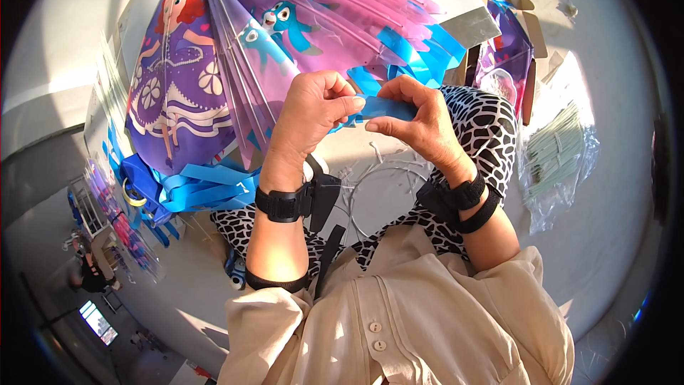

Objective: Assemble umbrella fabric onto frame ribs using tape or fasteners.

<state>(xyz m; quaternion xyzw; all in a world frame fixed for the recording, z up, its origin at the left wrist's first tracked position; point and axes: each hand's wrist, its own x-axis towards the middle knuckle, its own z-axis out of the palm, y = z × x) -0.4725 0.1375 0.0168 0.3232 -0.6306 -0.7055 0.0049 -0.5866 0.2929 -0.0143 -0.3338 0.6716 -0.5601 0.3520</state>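
Between my hands, in front of my lap, a short blue plastic ribbon (388, 108) is held taut. My left hand (306, 117) pinches its left end between thumb and fingertips. My right hand (425, 125) grips its right part, thumb below and fingers above. Just beyond lies a pile of folded kites (278, 36), purple and pink, with a princess figure on one and teal rabbits beside it. More blue ribbon tails (420, 57) spill over the pile's right side, behind my right hand. Another bunch of blue ribbons (206, 185) lies left of my left wrist.
At the right, a clear bag (559, 142) holds bundled pale sticks. An opened cardboard box (533, 36) with purple kite material stands behind it. Thin white cord or wire loops (388, 189) lie between my patterned trouser legs. Wrapped colourful packs (117, 207) lie at the far left.
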